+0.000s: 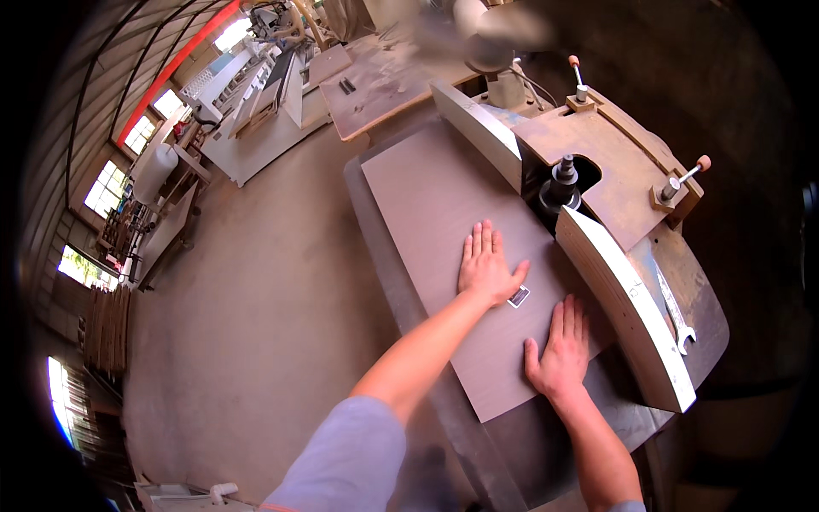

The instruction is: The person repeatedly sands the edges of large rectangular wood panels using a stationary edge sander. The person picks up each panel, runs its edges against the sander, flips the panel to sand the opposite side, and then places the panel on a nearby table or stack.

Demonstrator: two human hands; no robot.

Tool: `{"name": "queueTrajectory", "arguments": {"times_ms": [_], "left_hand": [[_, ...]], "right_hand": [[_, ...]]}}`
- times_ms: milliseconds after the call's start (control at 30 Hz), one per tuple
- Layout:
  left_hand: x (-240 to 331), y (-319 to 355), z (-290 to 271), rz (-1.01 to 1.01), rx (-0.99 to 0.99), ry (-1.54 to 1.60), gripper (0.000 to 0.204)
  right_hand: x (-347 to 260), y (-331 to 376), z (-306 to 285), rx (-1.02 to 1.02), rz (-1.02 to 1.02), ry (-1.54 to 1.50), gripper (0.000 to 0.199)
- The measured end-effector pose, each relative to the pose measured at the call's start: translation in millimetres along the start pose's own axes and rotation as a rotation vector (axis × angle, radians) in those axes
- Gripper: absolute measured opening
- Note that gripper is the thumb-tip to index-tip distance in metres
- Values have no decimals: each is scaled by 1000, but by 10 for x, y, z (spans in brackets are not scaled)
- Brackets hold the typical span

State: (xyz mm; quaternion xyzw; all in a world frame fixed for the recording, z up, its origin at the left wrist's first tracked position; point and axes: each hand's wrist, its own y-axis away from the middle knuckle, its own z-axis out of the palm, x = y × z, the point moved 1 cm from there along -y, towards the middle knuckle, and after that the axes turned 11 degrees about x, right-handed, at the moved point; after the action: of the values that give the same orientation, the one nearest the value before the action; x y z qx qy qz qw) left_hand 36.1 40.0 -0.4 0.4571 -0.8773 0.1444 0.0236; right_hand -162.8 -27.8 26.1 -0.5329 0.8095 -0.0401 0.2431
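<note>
A long grey-brown board (418,196) lies flat on the dark metal table (537,448) of a spindle moulder, its right side along the white-edged fence. My left hand (488,266) rests flat on the middle of the board, fingers stretched out, thumb beside a small printed label (519,296). Nearer to me, my right hand (560,346) lies on the board close to its near end and the fence, fingers extended and thumb apart. Between the two fence halves, the far one (482,128) and the near one (627,299), stands the dark spindle cutter (560,189).
Two clamp handles (688,171) stick up behind the fence. An open-ended wrench (680,324) lies to the right of the near fence. Beyond the machine is a dusty worktable (375,81). Concrete floor (247,316) stretches to the left, with stacked boards (107,328) by the wall.
</note>
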Motion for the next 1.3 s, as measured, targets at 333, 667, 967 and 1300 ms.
{"name": "queueTrajectory", "arguments": {"times_ms": [333, 667, 967, 1300], "left_hand": [[-234, -259, 18, -3, 9, -51, 86], [-562, -667, 47, -31, -4, -34, 86], [-889, -1014, 140, -23, 52, -21, 88], [-1182, -1331, 178, -24, 33, -62, 88]], "right_hand": [[-124, -306, 173, 13, 12, -61, 75], [-277, -711, 471, 19, -2, -45, 74], [-432, -1056, 732, 33, -1, -47, 75], [-588, -1376, 976, 62, -20, -22, 76]]}}
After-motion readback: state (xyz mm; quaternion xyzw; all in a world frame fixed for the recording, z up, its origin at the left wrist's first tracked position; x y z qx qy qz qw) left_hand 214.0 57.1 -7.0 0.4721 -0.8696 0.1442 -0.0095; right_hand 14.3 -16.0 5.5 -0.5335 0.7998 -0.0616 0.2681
